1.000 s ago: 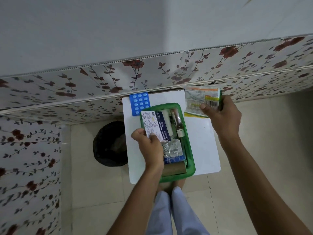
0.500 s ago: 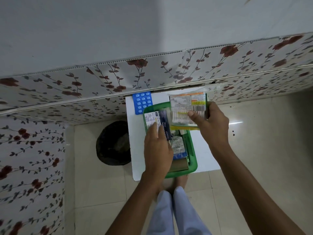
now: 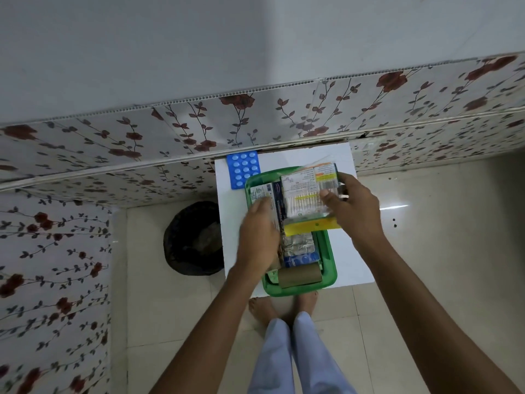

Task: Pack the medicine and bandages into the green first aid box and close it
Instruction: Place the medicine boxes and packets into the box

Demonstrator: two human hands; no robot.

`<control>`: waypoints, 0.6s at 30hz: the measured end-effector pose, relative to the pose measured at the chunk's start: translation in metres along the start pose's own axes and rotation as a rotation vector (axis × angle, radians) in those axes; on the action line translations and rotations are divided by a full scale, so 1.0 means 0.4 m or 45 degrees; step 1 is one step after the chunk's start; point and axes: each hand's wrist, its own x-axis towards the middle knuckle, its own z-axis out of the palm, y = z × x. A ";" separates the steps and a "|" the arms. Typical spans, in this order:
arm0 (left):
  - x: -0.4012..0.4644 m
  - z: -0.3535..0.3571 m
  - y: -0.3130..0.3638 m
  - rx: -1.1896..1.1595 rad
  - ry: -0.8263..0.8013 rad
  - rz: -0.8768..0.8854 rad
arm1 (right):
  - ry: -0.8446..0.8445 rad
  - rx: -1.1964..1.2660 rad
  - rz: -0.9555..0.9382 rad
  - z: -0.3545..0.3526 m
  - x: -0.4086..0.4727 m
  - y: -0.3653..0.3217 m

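Note:
An open green first aid box [image 3: 331, 258] sits on a small white table [image 3: 355, 260]. Inside lie a brown bandage roll [image 3: 299, 277], a blue blister strip [image 3: 301, 259], a silver foil strip [image 3: 298, 242] and a white-and-blue medicine carton [image 3: 274, 200]. My left hand [image 3: 260, 234] rests flat on the carton, pressing it into the box. My right hand [image 3: 352, 211] holds a clear packet of cotton buds [image 3: 305, 199] with a yellow edge over the far half of the box. A blue pill blister pack [image 3: 244, 172] lies on the table's far left corner, outside the box.
A dark round bin [image 3: 194, 238] stands on the tiled floor left of the table. A flower-patterned wall panel [image 3: 142, 143] runs behind the table and along the left. My bare feet [image 3: 262, 309] and pale trouser legs are just below the table's near edge.
My right hand has carried the cotton bud packet from the table's far right to above the box. My left hand has laid the carton down and flattened on it.

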 end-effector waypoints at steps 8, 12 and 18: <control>0.031 -0.115 -0.054 -0.431 0.452 -0.220 | -0.053 0.695 0.584 0.191 -0.094 -0.029; 0.017 -0.091 -0.084 -0.333 0.345 -0.193 | -0.437 0.400 0.695 0.216 -0.167 -0.004; 0.016 -0.064 -0.095 -0.201 0.202 -0.122 | -0.072 -0.477 -0.241 0.144 -0.133 0.020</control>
